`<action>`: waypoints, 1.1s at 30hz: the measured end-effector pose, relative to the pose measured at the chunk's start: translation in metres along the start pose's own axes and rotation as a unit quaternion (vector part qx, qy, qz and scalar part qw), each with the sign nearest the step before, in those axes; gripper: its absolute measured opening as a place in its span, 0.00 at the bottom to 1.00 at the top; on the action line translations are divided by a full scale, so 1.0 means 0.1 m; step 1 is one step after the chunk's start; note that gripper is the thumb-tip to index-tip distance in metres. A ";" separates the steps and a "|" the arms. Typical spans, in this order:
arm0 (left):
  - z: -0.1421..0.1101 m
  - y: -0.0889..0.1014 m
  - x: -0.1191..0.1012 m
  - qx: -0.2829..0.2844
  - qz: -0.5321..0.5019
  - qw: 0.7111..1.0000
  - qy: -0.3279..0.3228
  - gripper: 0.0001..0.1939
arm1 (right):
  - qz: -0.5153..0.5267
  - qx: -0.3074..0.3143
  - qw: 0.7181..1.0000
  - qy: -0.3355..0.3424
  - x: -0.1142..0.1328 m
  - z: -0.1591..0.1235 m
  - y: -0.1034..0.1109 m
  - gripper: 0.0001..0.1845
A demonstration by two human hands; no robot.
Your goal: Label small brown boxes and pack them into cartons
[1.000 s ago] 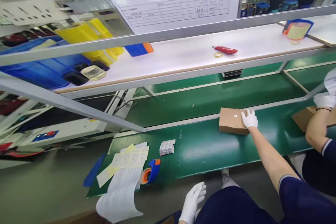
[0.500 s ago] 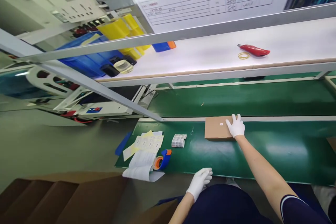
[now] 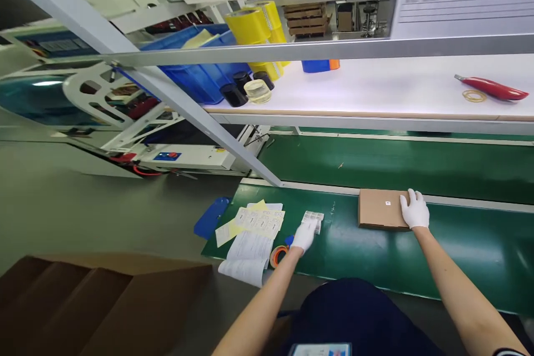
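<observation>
My left hand [image 3: 304, 236], in a white glove, reaches over the small sheet of labels [image 3: 315, 216] on the green bench. Its fingers stretch onto the sheet and hide its lower part; no firm grasp shows. My right hand [image 3: 416, 210], also gloved in white, lies on the right end of a closed brown cardboard box [image 3: 379, 208], thumb and fingers apart. A small white sticker is on the box's top. Just below my left hand, an orange tape roll in a blue dispenser [image 3: 278, 256] is partly covered by that hand.
Printed papers and yellow label sheets [image 3: 250, 233] lie at the bench's left end. Above, a white shelf [image 3: 375, 86] carries a red-handled knife [image 3: 494, 87], a rubber band, yellow tape rolls [image 3: 254, 28] and a blue bin [image 3: 196, 75]. A slanted metal post [image 3: 208, 125] stands left.
My left hand has moved from beside my body, forward and left, onto the label sheet. My right hand stays on the box. The camera view has turned left.
</observation>
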State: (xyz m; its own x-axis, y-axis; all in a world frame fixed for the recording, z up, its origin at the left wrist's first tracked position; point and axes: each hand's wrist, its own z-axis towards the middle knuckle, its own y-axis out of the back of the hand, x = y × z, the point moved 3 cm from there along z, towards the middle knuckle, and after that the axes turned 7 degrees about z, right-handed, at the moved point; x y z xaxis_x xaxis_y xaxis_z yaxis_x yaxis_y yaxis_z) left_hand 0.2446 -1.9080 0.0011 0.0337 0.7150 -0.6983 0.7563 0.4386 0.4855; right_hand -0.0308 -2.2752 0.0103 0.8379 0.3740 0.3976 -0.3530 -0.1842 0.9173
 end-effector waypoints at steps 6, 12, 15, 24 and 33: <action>0.98 0.53 0.15 0.028 0.130 0.987 -0.086 0.23 | -0.006 -0.102 0.994 -0.050 0.16 -0.60 0.06 0.36; 1.05 0.40 0.48 0.072 0.175 0.977 -0.100 0.38 | 0.048 -0.165 0.984 -0.049 0.24 -1.79 0.10 0.41; 0.93 0.30 0.52 0.096 0.158 0.978 -0.098 0.33 | 0.098 -0.162 0.980 -0.059 0.51 -2.11 0.19 0.39; -0.06 0.09 -0.46 0.198 -0.032 0.955 -0.219 0.15 | 0.298 0.128 0.940 0.102 2.02 -1.68 0.32 0.29; -0.88 0.24 -1.24 0.135 -0.161 0.966 -0.152 0.14 | 0.397 0.243 0.883 0.066 2.16 -1.52 0.82 0.15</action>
State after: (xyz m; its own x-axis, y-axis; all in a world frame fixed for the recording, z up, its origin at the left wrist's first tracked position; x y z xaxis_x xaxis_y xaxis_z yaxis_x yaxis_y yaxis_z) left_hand 0.2010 -1.9382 0.1456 -0.0718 0.3544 -0.9323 0.9009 0.4242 0.0919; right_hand 0.0582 -2.0717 0.1744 0.3406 0.0486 0.9390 -0.5591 -0.7924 0.2438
